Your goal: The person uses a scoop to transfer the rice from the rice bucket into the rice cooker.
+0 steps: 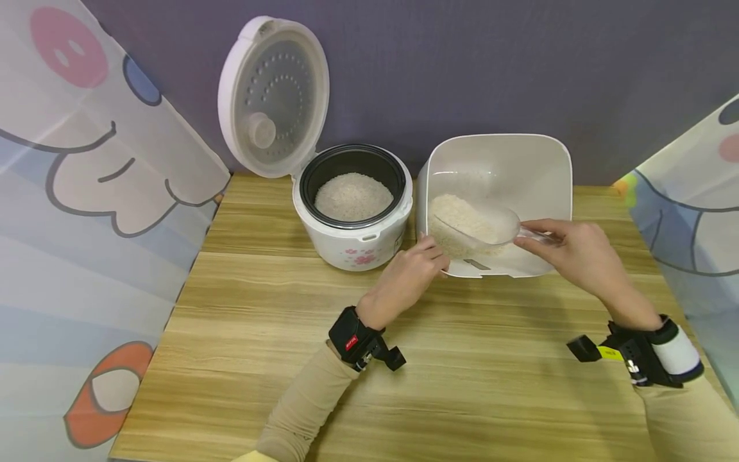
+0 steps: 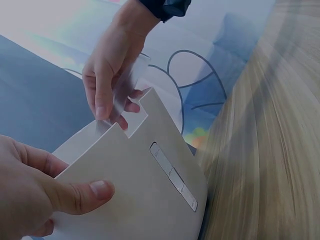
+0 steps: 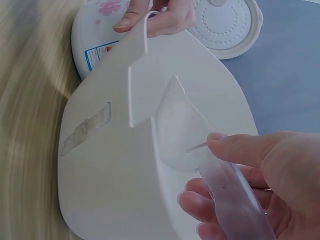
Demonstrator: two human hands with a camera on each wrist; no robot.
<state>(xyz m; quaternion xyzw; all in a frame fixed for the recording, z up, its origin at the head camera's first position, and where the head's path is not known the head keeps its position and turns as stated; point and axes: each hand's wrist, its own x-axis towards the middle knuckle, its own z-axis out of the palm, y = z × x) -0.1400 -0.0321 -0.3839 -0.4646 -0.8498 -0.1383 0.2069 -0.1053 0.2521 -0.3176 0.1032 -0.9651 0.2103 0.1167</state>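
A clear plastic scoop (image 1: 508,224) dips into the white rice bin (image 1: 537,167), its bowl over the heap of rice (image 1: 456,215) at the bin's left side. My right hand (image 1: 577,253) grips the scoop's handle (image 3: 235,200), thumb on top and fingers beneath. With my left hand (image 1: 412,269) I hold the bin's front left corner, thumb on the outside wall and fingers over the rim, as the left wrist view shows. Left of the bin stands a white rice cooker (image 1: 352,247) with rice (image 1: 355,197) in its dark inner pot (image 1: 398,173).
The cooker's lid (image 1: 277,96) stands raised at the back left. Bin and cooker sit side by side near the back of a wooden table (image 1: 277,308). A dark wall (image 1: 398,77) rises behind them, with cartoon-printed cloth (image 1: 69,256) at both sides.
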